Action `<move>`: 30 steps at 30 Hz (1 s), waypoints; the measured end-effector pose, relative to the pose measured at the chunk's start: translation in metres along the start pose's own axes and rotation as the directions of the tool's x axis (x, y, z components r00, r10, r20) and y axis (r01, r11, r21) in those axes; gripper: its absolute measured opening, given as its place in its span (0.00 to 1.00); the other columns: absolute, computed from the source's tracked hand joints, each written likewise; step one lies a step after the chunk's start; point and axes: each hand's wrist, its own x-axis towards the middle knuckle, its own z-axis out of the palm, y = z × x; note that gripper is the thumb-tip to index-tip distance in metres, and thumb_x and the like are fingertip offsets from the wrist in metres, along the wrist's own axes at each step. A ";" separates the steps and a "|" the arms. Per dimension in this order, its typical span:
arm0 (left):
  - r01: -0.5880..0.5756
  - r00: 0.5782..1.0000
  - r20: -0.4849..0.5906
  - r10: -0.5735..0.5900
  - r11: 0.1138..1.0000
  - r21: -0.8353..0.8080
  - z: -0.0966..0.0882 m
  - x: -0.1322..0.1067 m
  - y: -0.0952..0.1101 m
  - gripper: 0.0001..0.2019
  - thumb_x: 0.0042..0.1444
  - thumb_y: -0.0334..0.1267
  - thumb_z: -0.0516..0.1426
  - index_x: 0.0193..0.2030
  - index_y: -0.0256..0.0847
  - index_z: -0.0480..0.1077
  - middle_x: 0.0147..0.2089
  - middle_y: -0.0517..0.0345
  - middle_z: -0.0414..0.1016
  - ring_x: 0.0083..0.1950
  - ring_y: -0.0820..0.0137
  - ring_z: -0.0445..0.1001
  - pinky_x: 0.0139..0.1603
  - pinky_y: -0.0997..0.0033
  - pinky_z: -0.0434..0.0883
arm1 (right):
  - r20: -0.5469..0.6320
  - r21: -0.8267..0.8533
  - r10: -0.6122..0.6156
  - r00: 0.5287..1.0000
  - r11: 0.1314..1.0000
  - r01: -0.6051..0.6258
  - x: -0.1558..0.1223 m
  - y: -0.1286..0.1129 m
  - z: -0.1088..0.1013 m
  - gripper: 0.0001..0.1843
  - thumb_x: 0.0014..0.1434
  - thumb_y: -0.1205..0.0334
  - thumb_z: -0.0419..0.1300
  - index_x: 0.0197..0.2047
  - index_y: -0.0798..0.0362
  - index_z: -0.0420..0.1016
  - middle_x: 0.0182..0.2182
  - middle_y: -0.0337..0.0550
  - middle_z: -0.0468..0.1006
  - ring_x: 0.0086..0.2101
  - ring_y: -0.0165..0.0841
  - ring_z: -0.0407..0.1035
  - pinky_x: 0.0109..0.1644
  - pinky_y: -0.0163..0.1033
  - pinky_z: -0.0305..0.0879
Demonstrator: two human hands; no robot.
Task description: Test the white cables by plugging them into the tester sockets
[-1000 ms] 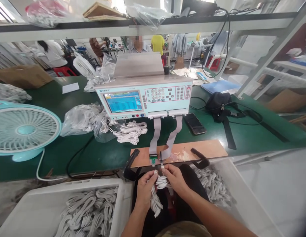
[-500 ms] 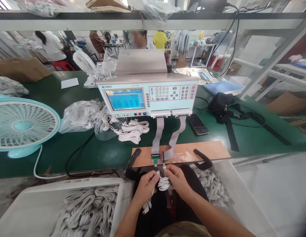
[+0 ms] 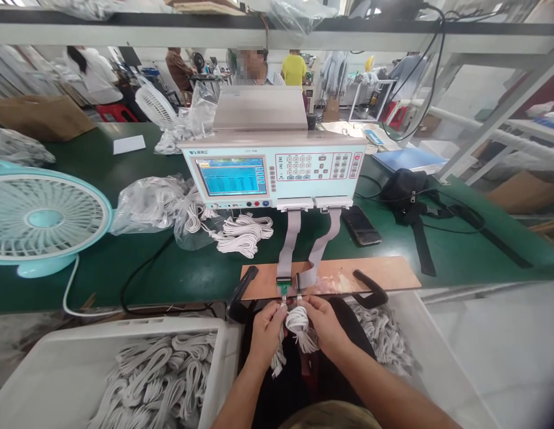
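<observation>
A coiled white cable (image 3: 297, 322) hangs between my two hands, in front of the bench edge. My left hand (image 3: 266, 329) is closed on one cable end, held up against the connector of the small green circuit board (image 3: 284, 289). More white cable (image 3: 278, 360) dangles below that hand. Pinched in my right hand (image 3: 324, 325) is the other end, at the connector under the second ribbon cable (image 3: 309, 275). Both grey ribbon cables run up to the tester (image 3: 319, 167) with its lit blue screen. My fingers partly cover the plugs.
A wooden board (image 3: 348, 274) with two black clamps (image 3: 370, 290) lies along the bench edge. A left bin (image 3: 30, 381) and a right bin (image 3: 438, 351) hold white cables. A blue fan (image 3: 44, 217), a phone (image 3: 361, 225) and a black bag (image 3: 406, 193) stand on the bench.
My left hand has moved up a little, bringing its cable end to the green board's connector. My right hand stays by the other connector, and the cable coil has shifted upward.
</observation>
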 end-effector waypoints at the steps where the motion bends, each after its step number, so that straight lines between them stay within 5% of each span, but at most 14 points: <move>1: -0.015 1.000 -0.022 0.015 1.000 -0.007 0.001 0.000 -0.002 0.17 0.51 0.46 0.55 0.19 0.37 0.63 0.19 0.65 0.57 0.19 0.78 0.57 0.19 0.80 0.57 | 0.002 -0.003 0.001 1.000 1.000 -0.001 -0.001 -0.001 0.000 0.17 0.41 0.51 0.67 0.26 0.57 0.74 0.17 0.37 0.71 0.20 0.27 0.62 0.27 0.33 0.58; 9: -0.113 0.988 -0.115 0.104 0.991 -0.072 0.013 -0.003 -0.008 0.15 0.53 0.45 0.54 0.23 0.37 0.68 0.22 0.62 0.64 0.25 0.74 0.61 0.28 0.76 0.61 | 0.017 -0.031 0.016 1.000 0.999 -0.016 -0.004 -0.004 0.001 0.17 0.42 0.51 0.67 0.27 0.57 0.74 0.17 0.36 0.70 0.20 0.27 0.60 0.26 0.33 0.58; 16: -0.050 0.989 -0.146 0.039 0.996 -0.077 0.013 -0.003 -0.020 0.16 0.52 0.49 0.55 0.24 0.37 0.67 0.21 0.63 0.63 0.25 0.74 0.60 0.27 0.77 0.61 | -0.001 -0.102 -0.008 1.000 0.995 0.008 -0.006 -0.004 0.002 0.16 0.42 0.51 0.66 0.25 0.57 0.73 0.18 0.36 0.71 0.21 0.28 0.61 0.27 0.33 0.57; 22: -0.138 0.985 -0.116 0.125 0.985 -0.107 0.013 0.004 -0.017 0.20 0.49 0.53 0.56 0.20 0.37 0.64 0.20 0.63 0.61 0.24 0.74 0.59 0.26 0.76 0.59 | 0.058 -0.065 -0.050 0.997 0.996 0.054 0.000 0.007 -0.003 0.13 0.42 0.53 0.66 0.26 0.54 0.74 0.19 0.37 0.72 0.22 0.31 0.64 0.28 0.34 0.60; 30: -0.113 0.984 -0.152 0.089 0.980 -0.162 0.018 0.008 -0.020 0.19 0.46 0.52 0.58 0.22 0.36 0.67 0.22 0.60 0.64 0.26 0.72 0.61 0.28 0.74 0.61 | 0.064 -0.021 -0.048 0.997 0.999 0.049 0.000 0.008 -0.005 0.13 0.37 0.56 0.69 0.24 0.54 0.73 0.17 0.37 0.72 0.23 0.34 0.67 0.28 0.36 0.61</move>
